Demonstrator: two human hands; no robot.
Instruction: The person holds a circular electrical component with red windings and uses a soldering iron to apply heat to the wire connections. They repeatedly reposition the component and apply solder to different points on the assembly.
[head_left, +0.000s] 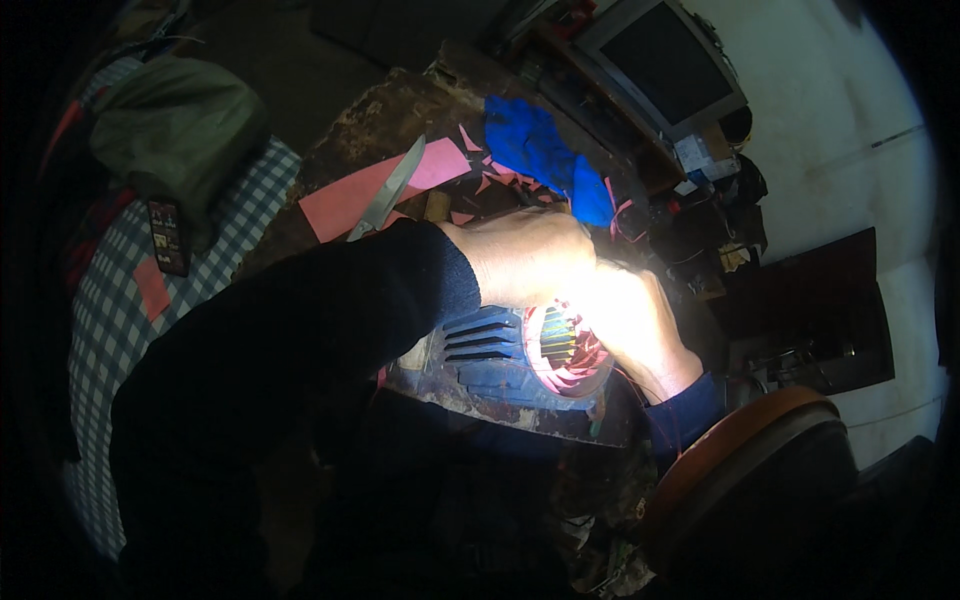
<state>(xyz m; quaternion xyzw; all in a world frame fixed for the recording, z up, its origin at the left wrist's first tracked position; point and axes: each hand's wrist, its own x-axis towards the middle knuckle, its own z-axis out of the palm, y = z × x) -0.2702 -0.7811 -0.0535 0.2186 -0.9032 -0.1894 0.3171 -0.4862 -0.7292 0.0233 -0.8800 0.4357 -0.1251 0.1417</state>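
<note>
A blue finned electric motor housing [495, 350] lies on the worn workbench [400, 110], its open end showing a round stator with pink insulation strips [565, 345]. My left hand [525, 255] rests over the top of the housing, fingers curled down at the opening. My right hand [640, 325] is at the stator's open end, brightly lit, fingers pressed against the pink strips. Exactly what the fingers pinch is washed out by glare.
A large pair of scissors [390, 190] lies on pink paper sheets [350, 195] behind the motor. A blue cloth [535, 145] and pink scraps sit farther back. An old monitor [665, 65] stands at the back right. Checked fabric [120, 280] covers the left. A round brown stool seat [740, 450] is lower right.
</note>
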